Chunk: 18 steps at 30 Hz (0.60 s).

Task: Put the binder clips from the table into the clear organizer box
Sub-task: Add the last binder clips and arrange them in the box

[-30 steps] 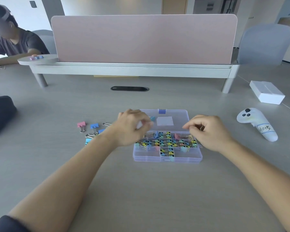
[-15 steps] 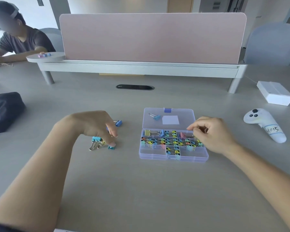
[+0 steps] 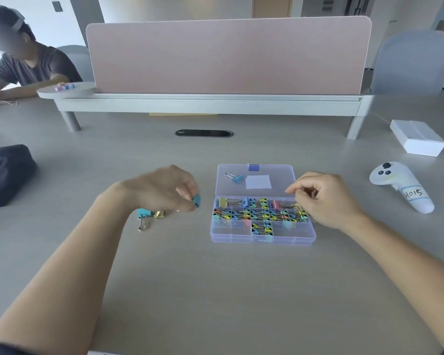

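Head camera shows our left hand (image 3: 169,190) pinching a teal clip (image 3: 197,200) between thumb and fingers, just above the bench (image 3: 215,290). The clear box (image 3: 262,238) lies to the right of that hand, close by, with a little bare bench between them. Its long side runs left to right, and its lid (image 3: 280,172) lies open at the back. So we think the next move is a short trip to the right, over the left wall of the box and down into a slot. The front left slots look bare, so they seem the easy place.

Our right hand (image 3: 326,198) sits over the right end of the box with its fingers curled down. We cannot tell if it pinches a clip or only touches them. The left hand is nearer to the loose clips.

Now we count. One clip is in the left hand. Two lie on the bench by that wrist, a blue clip (image 3: 143,213) and a gold clip (image 3: 161,214), touching each other. More may hide under the hand. One light blue clip (image 3: 237,178) lies on the lid, not in a slot. The clips in the box are too many to count.
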Each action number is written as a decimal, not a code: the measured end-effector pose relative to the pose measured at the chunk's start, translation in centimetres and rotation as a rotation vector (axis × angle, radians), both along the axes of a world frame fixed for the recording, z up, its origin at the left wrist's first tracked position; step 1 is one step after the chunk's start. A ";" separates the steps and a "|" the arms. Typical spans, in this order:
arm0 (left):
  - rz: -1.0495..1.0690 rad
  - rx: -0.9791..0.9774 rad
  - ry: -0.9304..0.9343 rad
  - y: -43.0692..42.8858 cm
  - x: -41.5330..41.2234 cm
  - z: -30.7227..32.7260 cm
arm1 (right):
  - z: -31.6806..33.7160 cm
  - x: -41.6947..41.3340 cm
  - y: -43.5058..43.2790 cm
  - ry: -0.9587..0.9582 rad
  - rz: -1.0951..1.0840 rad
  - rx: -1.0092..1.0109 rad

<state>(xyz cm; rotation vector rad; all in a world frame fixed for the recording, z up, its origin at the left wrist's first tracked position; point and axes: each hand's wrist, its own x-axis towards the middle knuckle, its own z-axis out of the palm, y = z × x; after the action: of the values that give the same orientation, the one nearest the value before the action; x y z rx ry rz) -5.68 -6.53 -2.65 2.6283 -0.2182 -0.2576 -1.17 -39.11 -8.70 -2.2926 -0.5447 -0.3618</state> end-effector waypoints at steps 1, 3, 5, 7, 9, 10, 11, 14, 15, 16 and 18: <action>-0.011 -0.072 -0.021 -0.8 0.1 -0.1 | 0.2 -0.1 0.0 0.000 0.003 0.013; -0.051 -0.184 -0.077 -2.9 0.3 -0.5 | 0.5 -0.2 0.0 0.002 0.016 0.050; -0.097 -0.224 -0.144 -5.2 0.9 -0.9 | 1.0 -0.5 0.0 0.033 0.043 0.120; -0.137 -0.224 -0.202 -7.5 1.6 -1.3 | 1.3 -0.6 0.0 0.089 0.103 0.198; -0.171 -0.244 -0.239 -9.6 2.3 -1.4 | 1.6 -0.7 -0.1 0.158 0.182 0.251; -0.188 -0.258 -0.244 -10.5 2.6 -1.4 | 1.6 -0.7 -0.2 0.181 0.206 0.261; -0.205 -0.265 -0.241 -11.2 2.8 -1.5 | 1.5 -0.6 -0.3 0.193 0.210 0.258; -0.212 -0.290 -0.223 -12.7 3.2 -1.7 | 1.2 0.1 -0.8 0.188 0.186 0.193; -0.200 -0.306 -0.233 -13.0 3.3 -1.8 | 1.2 0.2 -1.1 0.178 0.175 0.163; -0.187 -0.326 -0.243 -13.3 3.4 -2.0 | 1.1 0.3 -1.3 0.168 0.160 0.138; -0.170 -0.381 -0.238 -13.8 3.6 -2.3 | 1.1 0.4 -1.6 0.157 0.142 0.118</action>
<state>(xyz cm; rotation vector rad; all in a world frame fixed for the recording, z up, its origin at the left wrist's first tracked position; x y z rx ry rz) -2.12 -20.34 -4.96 2.2584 -0.5189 0.0417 -0.73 -40.72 -7.55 -2.1329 -0.5856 -0.1392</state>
